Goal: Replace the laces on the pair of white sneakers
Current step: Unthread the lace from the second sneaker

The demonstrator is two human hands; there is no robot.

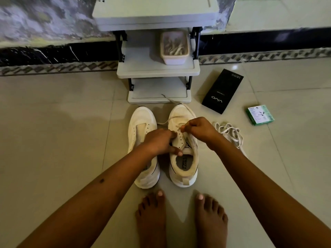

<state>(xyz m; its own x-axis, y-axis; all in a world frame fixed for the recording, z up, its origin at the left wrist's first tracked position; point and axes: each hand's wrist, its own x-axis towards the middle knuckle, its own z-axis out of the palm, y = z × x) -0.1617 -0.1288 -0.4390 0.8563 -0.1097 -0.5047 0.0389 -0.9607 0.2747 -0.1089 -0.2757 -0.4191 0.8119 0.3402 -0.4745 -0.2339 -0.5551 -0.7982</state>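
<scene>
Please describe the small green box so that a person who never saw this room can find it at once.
Start at the grey shoe rack against the wall and look to its right on the tiled floor, past the long black box. The small green box lies beyond that, farther right than the loose white laces. It is the only green thing there.

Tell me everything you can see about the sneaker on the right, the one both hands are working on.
The right sneaker is white, with a mesh-like upper, dark trim lines along its sides and a printed insole. It stands upright on the tiled floor, toe toward the shelf unit, beside its unlaced twin. Most eyelets look empty; a white lace runs through near the toe and trails off toward the shelf. The left hand grips its tongue area, while the right hand pinches the lace above the eyelets.
</scene>
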